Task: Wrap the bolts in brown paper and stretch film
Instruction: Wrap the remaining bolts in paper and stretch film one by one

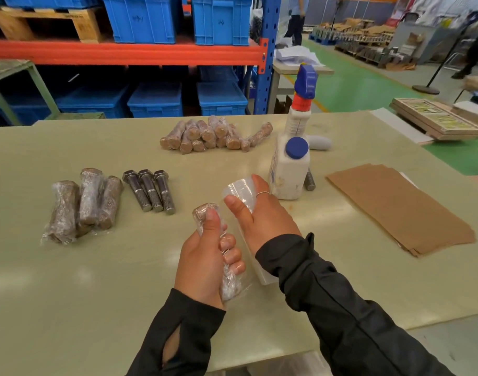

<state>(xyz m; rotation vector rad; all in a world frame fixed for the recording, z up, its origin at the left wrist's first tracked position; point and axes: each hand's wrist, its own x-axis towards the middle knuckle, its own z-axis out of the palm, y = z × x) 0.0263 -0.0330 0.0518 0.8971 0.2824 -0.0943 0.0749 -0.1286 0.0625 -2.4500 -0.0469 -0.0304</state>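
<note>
Head view: left hand [205, 256] grips wrapped bolt [205, 213], right hand [259, 215] grips film roll [239, 189].

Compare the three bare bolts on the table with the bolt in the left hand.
The three bare bolts show grey metal, hex heads and threads; the bolt gripped by the left hand is covered in brown paper and clear film. The bare ones lie side by side on the table; the wrapped one is held above it, roughly upright. The bare ones are untouched; the wrapped one has film running towards the roll in the right hand. Both look similar in length.
</note>
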